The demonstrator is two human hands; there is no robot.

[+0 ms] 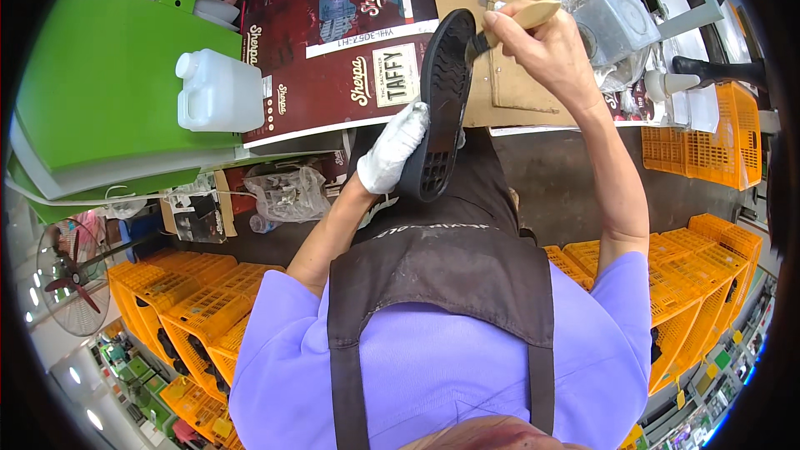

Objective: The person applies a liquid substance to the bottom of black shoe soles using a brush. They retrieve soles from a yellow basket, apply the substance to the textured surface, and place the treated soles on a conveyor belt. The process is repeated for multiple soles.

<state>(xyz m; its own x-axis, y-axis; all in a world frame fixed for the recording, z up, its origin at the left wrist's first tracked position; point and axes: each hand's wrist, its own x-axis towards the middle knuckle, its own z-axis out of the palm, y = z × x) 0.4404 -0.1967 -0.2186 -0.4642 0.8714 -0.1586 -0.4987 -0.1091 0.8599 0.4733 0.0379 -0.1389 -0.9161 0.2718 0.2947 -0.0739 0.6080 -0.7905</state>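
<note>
My left hand, in a white glove, grips a black shoe sole by its lower edge and holds it upright, tread side toward me. My right hand, bare, is closed on the pale wooden handle of a brush, whose dark head touches the upper right edge of the sole. Both hands are above a workbench covered with dark red printed cardboard and a brown cardboard sheet. I wear a dark apron over a lilac shirt.
A white plastic jug stands on the bench at the left, beside a green panel. A clear plastic container sits at the back right. Orange crates stand right and lower left. A fan is at far left.
</note>
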